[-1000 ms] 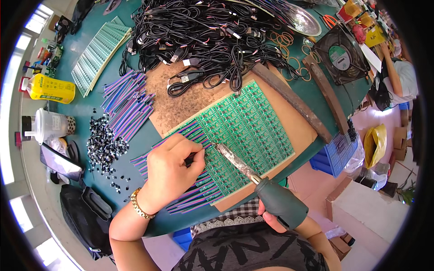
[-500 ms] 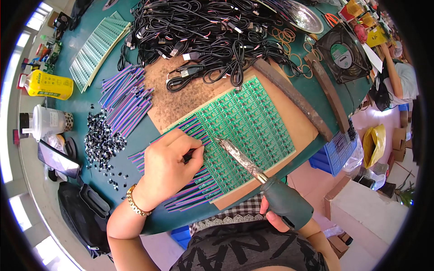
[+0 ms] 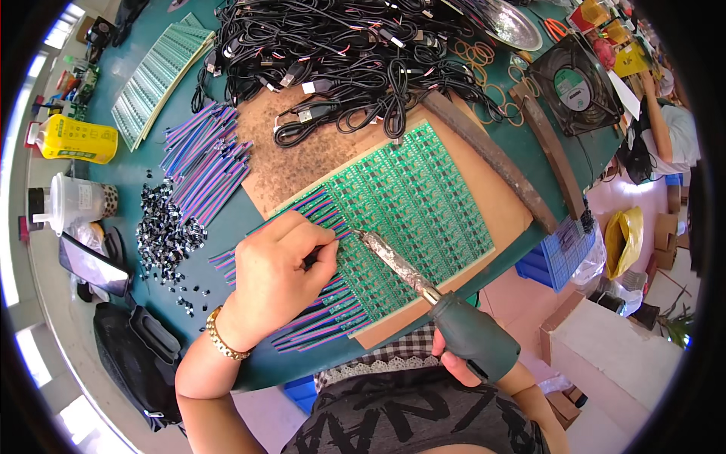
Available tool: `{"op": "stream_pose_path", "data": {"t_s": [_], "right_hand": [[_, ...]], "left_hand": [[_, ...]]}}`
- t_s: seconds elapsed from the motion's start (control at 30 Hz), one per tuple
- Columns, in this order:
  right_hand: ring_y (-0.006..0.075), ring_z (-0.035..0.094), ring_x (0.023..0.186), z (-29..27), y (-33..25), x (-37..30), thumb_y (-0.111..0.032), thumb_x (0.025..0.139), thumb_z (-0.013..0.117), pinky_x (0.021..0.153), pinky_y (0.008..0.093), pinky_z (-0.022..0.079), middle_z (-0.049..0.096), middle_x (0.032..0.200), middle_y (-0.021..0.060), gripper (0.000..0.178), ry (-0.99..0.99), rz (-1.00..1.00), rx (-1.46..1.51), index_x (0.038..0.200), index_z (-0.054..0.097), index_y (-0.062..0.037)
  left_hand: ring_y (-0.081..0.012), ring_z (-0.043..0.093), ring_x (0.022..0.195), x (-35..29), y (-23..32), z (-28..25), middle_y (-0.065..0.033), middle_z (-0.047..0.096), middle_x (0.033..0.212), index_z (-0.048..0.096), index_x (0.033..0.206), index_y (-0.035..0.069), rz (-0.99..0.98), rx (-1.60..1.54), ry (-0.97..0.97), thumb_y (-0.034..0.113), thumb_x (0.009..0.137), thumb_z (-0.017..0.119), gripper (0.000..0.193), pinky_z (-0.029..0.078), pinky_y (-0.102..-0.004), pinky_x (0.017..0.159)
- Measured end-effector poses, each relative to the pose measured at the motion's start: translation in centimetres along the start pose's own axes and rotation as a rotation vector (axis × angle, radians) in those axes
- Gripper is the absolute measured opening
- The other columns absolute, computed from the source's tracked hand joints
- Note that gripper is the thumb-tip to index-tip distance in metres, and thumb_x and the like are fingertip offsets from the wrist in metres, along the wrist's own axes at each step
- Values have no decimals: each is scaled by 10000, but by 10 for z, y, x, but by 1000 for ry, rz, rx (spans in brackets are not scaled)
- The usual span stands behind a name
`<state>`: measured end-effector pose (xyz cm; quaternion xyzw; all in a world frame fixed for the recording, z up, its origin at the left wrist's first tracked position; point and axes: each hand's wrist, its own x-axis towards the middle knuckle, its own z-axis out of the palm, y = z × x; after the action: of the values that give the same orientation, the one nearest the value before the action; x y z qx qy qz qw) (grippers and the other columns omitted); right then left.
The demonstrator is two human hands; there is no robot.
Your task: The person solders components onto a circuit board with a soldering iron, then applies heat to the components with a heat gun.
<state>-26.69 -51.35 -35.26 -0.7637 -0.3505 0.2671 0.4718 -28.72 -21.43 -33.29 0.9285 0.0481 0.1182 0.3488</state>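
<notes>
My left hand (image 3: 281, 261) is closed in a pinch over the left part of a green circuit board panel (image 3: 420, 200). A short striped wire strip (image 3: 344, 234) pokes out past its fingertips; most of it is hidden by the hand. More pink, blue and black wire strips (image 3: 321, 318) lie side by side along the panel's left edge. My right hand (image 3: 456, 365) is wrapped round the dark green handle of a soldering iron (image 3: 397, 265). The iron's tip points up and left, close to the left fingertips at the panel; whether it touches is too small to tell.
A brown board (image 3: 283, 170) lies under the panel, with two metal bars (image 3: 495, 166) to the right. Black cables (image 3: 340, 45) heap behind. Loose wire strips (image 3: 208, 159), small black parts (image 3: 166, 234) and a lidded cup (image 3: 76, 200) are at left, a fan (image 3: 575, 87) at right.
The soldering iron and both hands appear shifted very slightly left, along with the whole view. Both grips look the same.
</notes>
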Motion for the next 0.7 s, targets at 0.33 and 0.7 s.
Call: {"op": "stream_pose_path", "data": {"t_s": [0.33, 0.7], "right_hand": [[204, 560, 649, -7, 0, -8, -332, 927, 518, 605, 321, 467, 582, 755, 68, 563, -74, 3, -53, 1325, 454, 61], [218, 555, 635, 1, -2, -3, -346, 888, 573, 602, 332, 464, 568, 736, 70, 327, -15, 32, -6, 928, 597, -22]], "left_hand": [[-247, 592, 574, -1, -1, 0, -64, 578, 684, 645, 754, 72, 54, 32, 3, 12, 693, 720, 114, 487, -339, 523], [-241, 582, 555, -1, -1, 2, -64, 569, 675, 635, 755, 66, 81, 59, 24, -4, 681, 717, 131, 472, -328, 501]]}}
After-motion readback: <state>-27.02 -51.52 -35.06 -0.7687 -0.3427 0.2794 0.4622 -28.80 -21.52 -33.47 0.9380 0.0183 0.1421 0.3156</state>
